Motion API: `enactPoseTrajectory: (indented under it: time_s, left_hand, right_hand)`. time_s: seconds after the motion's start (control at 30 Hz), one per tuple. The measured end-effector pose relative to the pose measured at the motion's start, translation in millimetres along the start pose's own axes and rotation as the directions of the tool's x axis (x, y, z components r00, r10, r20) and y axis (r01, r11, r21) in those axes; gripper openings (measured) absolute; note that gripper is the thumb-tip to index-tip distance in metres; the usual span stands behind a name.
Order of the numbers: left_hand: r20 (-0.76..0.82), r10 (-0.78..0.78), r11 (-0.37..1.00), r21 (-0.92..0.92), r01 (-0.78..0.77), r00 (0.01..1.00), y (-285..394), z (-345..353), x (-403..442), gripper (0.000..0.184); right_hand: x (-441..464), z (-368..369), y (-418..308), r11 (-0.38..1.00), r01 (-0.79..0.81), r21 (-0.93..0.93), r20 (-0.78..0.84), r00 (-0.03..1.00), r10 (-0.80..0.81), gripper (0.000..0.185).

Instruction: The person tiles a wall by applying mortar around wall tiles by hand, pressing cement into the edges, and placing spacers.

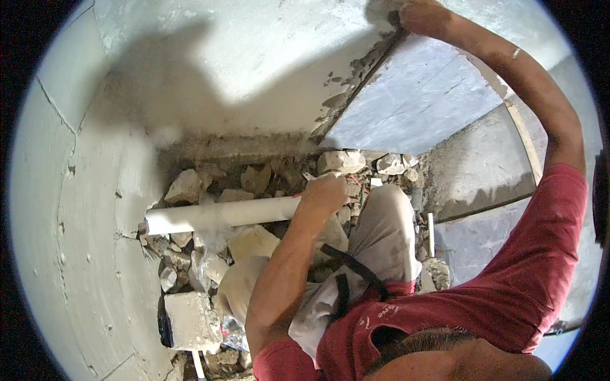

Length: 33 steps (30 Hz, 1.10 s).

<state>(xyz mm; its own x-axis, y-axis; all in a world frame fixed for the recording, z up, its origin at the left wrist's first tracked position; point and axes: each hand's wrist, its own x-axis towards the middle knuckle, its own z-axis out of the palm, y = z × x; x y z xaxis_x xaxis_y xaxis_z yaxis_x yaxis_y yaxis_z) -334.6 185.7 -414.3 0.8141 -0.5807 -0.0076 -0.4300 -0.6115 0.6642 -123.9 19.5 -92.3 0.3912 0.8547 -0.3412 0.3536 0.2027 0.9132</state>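
My left hand point(325, 192) is closed low over the rubble, by the right end of a white plastic pipe point(222, 214). Small white and red bits show around its fingers, but I cannot make out what it holds. My right hand point(424, 19) is raised high against the wall with its fingers curled. It is at the upper end of a dark, rough-edged strip point(365, 79) beside a blue-grey panel point(416, 95). Whatever is in those fingers is hidden.
Broken stones point(184, 187) lie beneath and around the pipe. A squarish block point(192, 320) sits at lower left. Pale walls point(82, 247) rise close on the left and ahead. At right a wooden strip point(524, 143) leans by grey panels. My bent knee point(387, 219) is near my left hand.
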Motion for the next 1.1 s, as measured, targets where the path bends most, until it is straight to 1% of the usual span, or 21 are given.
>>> enactPoseTrajectory:
  time_s: [0.1, 0.13, 0.2, 0.23, 0.3, 0.33, 0.37, 0.4, 0.43, 0.5, 0.53, 0.57, 0.6, 0.67, 0.73, 0.77, 0.87, 0.9, 0.97, 1.07, 1.1]
  left_hand:
    - [0.13, -0.046, 0.998, 0.051, 0.04, 0.99, -5.1, -0.2, 8.8, 0.029]
    - [0.133, -0.043, 0.998, 0.043, 0.038, 0.99, -7.1, -0.7, 11.2, 0.035]
    - [0.147, -0.033, 0.999, 0.026, 0.03, 0.989, -9.1, -1.6, 13.5, 0.048]
    - [0.183, -0.054, 0.998, 0.022, 0.051, 0.982, -7.9, -4.6, 15.7, 0.049]
    - [0.256, -0.099, 0.995, 0.021, 0.097, 0.962, -5.4, -10.4, 18.9, 0.052]
    - [0.246, -0.076, 0.997, 0.023, 0.072, 0.966, -7.4, -8.1, 23.0, 0.054]
    - [0.242, -0.056, 0.998, 0.023, 0.052, 0.969, -12.7, -1.0, 26.7, 0.055]
    - [0.243, -0.041, 0.999, 0.018, 0.037, 0.969, -15.3, 3.5, 29.1, 0.056]
    - [0.226, -0.051, 0.999, 0.025, 0.046, 0.973, -14.0, 3.5, 30.1, 0.052]
    - [0.2, -0.08, 0.996, 0.04, 0.074, 0.977, -13.4, 3.4, 30.4, 0.044]
    - [0.191, -0.093, 0.995, 0.052, 0.085, 0.977, -19.7, 6.1, 33.8, 0.045]
    - [0.194, -0.095, 0.994, 0.066, 0.083, 0.977, -29.7, 11.8, 41.3, 0.047]
    - [0.217, -0.08, 0.994, 0.084, 0.063, 0.973, -38.1, 19.7, 46.8, 0.049]
    - [0.231, -0.092, 0.993, 0.091, 0.072, 0.969, -46.8, 24.4, 50.8, 0.056]
    - [0.298, -0.12, 0.986, 0.144, 0.08, 0.947, -37.0, 15.8, 57.7, 0.059]
    - [0.333, -0.139, 0.982, 0.171, 0.085, 0.933, -35.0, 14.4, 61.2, 0.06]
    - [0.446, -0.205, 0.978, 0.131, 0.163, 0.871, -51.3, 28.1, 58.1, 0.061]
    - [0.447, -0.215, 0.975, 0.153, 0.162, 0.868, -57.3, 34.0, 56.5, 0.061]
    - [0.456, -0.226, 0.964, 0.232, 0.13, 0.861, -47.6, 45.4, 79.9, 0.062]
    - [0.461, -0.217, 0.964, 0.241, 0.114, 0.86, -62.1, 55.6, 88.1, 0.063]
    - [0.464, -0.216, 0.966, 0.227, 0.121, 0.859, -67.1, 58.2, 92.2, 0.064]
  right_hand:
    - [-21.0, -16.0, 37.7, 0.991, -0.11, -0.079, 0.137, 0.983, 0.12, 0.014]
    - [-25.4, -46.6, 52.8, 0.985, -0.142, -0.103, 0.361, 0.917, 0.17, 0.012]
    - [-50.3, -77.8, 73.8, 0.913, -0.389, 0.12, 0.433, 0.848, 0.305, 0.011]
    - [-74.1, -59.3, 86.7, 0.858, -0.415, 0.303, 0.391, 0.875, 0.285, 0.013]
    - [-112.5, -59.0, 75.8, 0.342, -0.704, 0.623, 0.532, 0.702, 0.474, 0.019]
    - [-129.4, -58.5, 66.6, 0.009, -0.724, 0.69, 0.619, 0.596, 0.512, 0.022]
    - [-141.9, -65.0, 48.4, -0.181, -0.829, 0.529, 0.762, 0.369, 0.532, 0.028]
    - [-176.6, -30.8, 16.6, -0.167, -0.768, 0.618, 0.666, 0.399, 0.631, 0.03]
    - [-220.4, 18.4, -20.9, -0.397, -0.641, 0.657, 0.694, 0.308, 0.65, 0.037]
    - [-225.1, -14.6, -86.0, -0.661, -0.447, 0.603, 0.793, 0.244, 0.559, 0.034]
    - [-232.8, -24.4, -120.8, -0.824, -0.241, 0.513, 0.857, 0.19, 0.478, 0.033]
    - [-265.1, -3.9, -168.6, -0.899, 0.059, 0.433, 0.859, 0.274, 0.432, 0.031]
    - [-288.2, -4.1, -211.7, -0.919, 0.245, 0.308, 0.88, 0.294, 0.373, 0.028]
    - [-305.6, -57.2, -279.9, -0.925, 0.319, 0.208, 0.969, 0.064, 0.24, 0.029]
    - [-350.3, -102.3, -348.6, -0.891, 0.44, 0.11, 0.991, 0.016, 0.13, 0.029]
    - [-346.5, -140.8, -351.0, -0.918, 0.378, 0.121, 0.991, -0.095, 0.091, 0.026]
    - [-392.6, -221.1, -405.1, -0.926, 0.375, 0.038, 0.91, -0.395, -0.123, 0.027]
    - [-409.4, -243.9, -424.1, -0.982, 0.186, 0.017, 0.88, -0.469, -0.074, 0.029]
    - [-459.3, -267.9, -483.2, -0.977, -0.185, -0.105, 0.826, -0.564, 0.018, 0.032]
    - [-423.9, -289.2, -520.7, -0.929, -0.268, -0.255, 0.672, -0.74, 0.029, 0.03]
    - [-407.1, -287.7, -536.3, -0.845, -0.368, -0.387, 0.693, -0.721, -0.004, 0.031]
